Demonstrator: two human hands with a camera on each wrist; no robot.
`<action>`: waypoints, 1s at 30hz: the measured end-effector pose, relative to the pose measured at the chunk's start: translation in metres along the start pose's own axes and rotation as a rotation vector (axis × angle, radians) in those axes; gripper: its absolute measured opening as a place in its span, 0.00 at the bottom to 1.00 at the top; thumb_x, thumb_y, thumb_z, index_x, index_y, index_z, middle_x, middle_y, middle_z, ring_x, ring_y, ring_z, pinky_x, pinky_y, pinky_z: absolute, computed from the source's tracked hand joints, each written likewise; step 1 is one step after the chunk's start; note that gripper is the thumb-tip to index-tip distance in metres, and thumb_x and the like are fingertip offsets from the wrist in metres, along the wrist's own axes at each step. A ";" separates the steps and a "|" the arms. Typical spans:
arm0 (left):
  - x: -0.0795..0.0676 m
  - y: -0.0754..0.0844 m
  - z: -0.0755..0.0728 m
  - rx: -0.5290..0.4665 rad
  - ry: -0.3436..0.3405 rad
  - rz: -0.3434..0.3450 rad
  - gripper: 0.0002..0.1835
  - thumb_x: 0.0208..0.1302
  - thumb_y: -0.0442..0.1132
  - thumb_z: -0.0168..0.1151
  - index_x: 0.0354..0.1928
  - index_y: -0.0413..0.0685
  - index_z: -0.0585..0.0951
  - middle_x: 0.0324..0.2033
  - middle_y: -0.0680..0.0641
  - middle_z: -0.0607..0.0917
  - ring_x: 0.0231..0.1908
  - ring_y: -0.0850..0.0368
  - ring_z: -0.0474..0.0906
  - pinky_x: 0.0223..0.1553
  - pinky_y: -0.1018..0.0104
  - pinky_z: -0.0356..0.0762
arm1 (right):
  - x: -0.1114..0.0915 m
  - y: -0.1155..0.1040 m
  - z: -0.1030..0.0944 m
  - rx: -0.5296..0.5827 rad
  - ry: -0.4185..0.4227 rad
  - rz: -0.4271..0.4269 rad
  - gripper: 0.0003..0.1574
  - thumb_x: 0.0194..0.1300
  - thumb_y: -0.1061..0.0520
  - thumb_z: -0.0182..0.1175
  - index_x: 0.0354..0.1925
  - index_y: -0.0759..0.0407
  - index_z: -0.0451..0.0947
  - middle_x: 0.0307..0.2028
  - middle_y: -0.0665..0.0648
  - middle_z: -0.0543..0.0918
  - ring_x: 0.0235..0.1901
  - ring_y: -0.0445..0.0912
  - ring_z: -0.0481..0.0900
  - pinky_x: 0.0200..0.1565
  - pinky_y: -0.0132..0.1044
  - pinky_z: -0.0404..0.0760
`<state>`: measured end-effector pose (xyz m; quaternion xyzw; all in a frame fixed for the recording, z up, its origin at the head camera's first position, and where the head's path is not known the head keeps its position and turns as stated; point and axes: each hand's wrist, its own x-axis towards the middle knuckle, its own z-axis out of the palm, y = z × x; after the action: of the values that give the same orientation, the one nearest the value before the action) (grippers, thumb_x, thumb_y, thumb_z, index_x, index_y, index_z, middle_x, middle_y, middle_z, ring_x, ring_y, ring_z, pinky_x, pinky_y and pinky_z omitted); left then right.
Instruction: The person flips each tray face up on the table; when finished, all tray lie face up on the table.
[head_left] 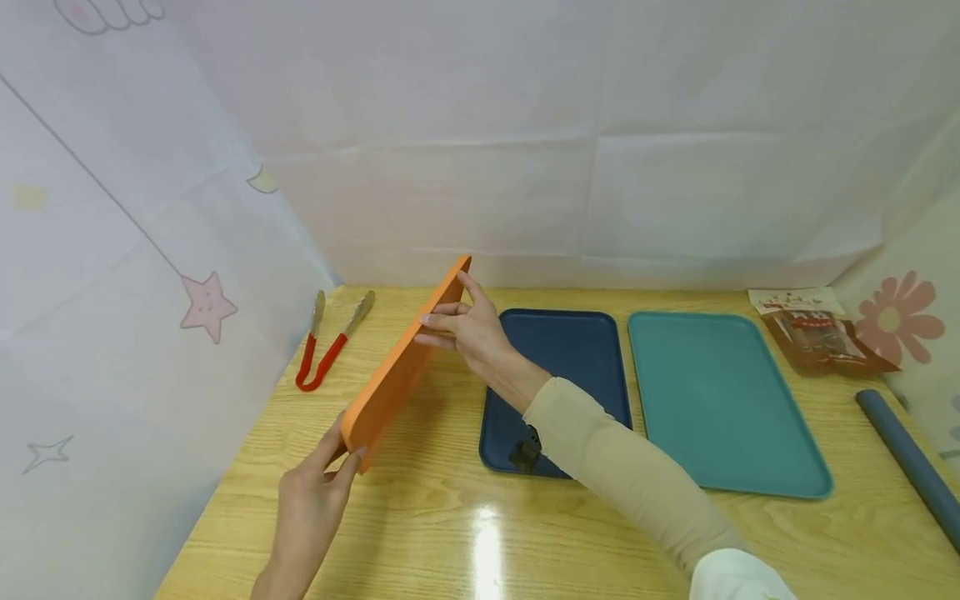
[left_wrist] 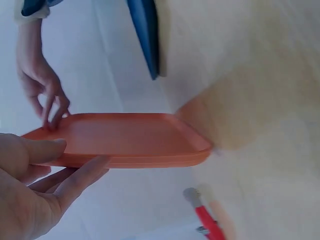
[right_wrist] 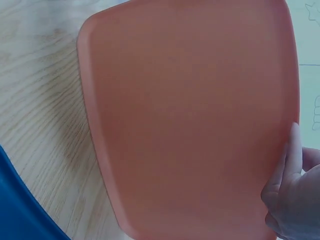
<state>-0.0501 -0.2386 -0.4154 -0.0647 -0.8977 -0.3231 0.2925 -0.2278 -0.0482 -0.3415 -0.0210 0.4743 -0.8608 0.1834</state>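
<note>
An orange tray (head_left: pixel 405 375) is held up on a steep slant, its rim edge toward the head camera. My left hand (head_left: pixel 315 492) pinches its near end, thumb on one face and fingers on the other, as the left wrist view of the tray (left_wrist: pixel 125 135) shows. At the far upper rim, my right hand (head_left: pixel 476 333) grips with thumb and fingers spread along the edge. The right wrist view shows the tray's broad inner face (right_wrist: pixel 190 120), bare, with the right hand (right_wrist: pixel 295 190) at its rim. Below the right forearm lies a dark blue tray (head_left: pixel 558 350), partly hidden.
Red-handled tongs (head_left: pixel 324 358) lie at the far left. Right of the blue tray is a teal tray (head_left: pixel 720 400). Beyond it are a brown food packet (head_left: pixel 817 333) and a grey-blue roll (head_left: pixel 911 467). White cloth (head_left: pixel 525 150) walls the table (head_left: pixel 420 525).
</note>
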 end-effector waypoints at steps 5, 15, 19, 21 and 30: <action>0.011 0.025 -0.013 0.046 -0.016 0.079 0.50 0.44 0.15 0.70 0.72 0.48 0.64 0.41 0.31 0.85 0.33 0.43 0.86 0.27 0.78 0.78 | 0.000 0.000 0.003 -0.001 -0.008 0.001 0.60 0.57 0.79 0.60 0.75 0.41 0.49 0.35 0.60 0.76 0.35 0.53 0.83 0.41 0.49 0.84; 0.034 0.058 -0.032 0.148 -0.068 0.148 0.36 0.49 0.20 0.70 0.63 0.45 0.77 0.34 0.38 0.87 0.24 0.52 0.85 0.21 0.77 0.76 | -0.001 0.011 0.003 -0.088 -0.024 -0.043 0.54 0.64 0.70 0.60 0.77 0.47 0.44 0.40 0.62 0.79 0.33 0.53 0.84 0.41 0.49 0.84; 0.035 0.059 -0.037 0.124 -0.055 0.099 0.32 0.50 0.21 0.69 0.60 0.44 0.79 0.38 0.36 0.87 0.22 0.52 0.85 0.18 0.80 0.72 | 0.001 0.030 -0.016 -0.199 -0.001 -0.022 0.46 0.72 0.59 0.54 0.77 0.48 0.40 0.49 0.66 0.79 0.36 0.58 0.84 0.43 0.52 0.83; 0.035 0.060 -0.039 0.112 -0.053 0.079 0.30 0.51 0.21 0.69 0.59 0.43 0.79 0.39 0.36 0.86 0.19 0.55 0.84 0.17 0.81 0.69 | 0.006 0.041 -0.029 -0.262 0.039 0.021 0.44 0.74 0.58 0.52 0.77 0.51 0.39 0.52 0.67 0.78 0.41 0.59 0.84 0.46 0.52 0.82; 0.037 0.058 -0.042 0.085 -0.034 0.022 0.27 0.55 0.20 0.65 0.59 0.37 0.78 0.41 0.39 0.86 0.28 0.51 0.85 0.27 0.83 0.76 | 0.018 0.083 -0.065 -0.393 0.002 0.337 0.46 0.69 0.64 0.51 0.75 0.66 0.38 0.59 0.73 0.72 0.56 0.64 0.74 0.56 0.53 0.75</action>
<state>-0.0431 -0.2220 -0.3371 -0.0676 -0.9148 -0.2802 0.2831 -0.2342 -0.0417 -0.4483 0.0241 0.6296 -0.7093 0.3160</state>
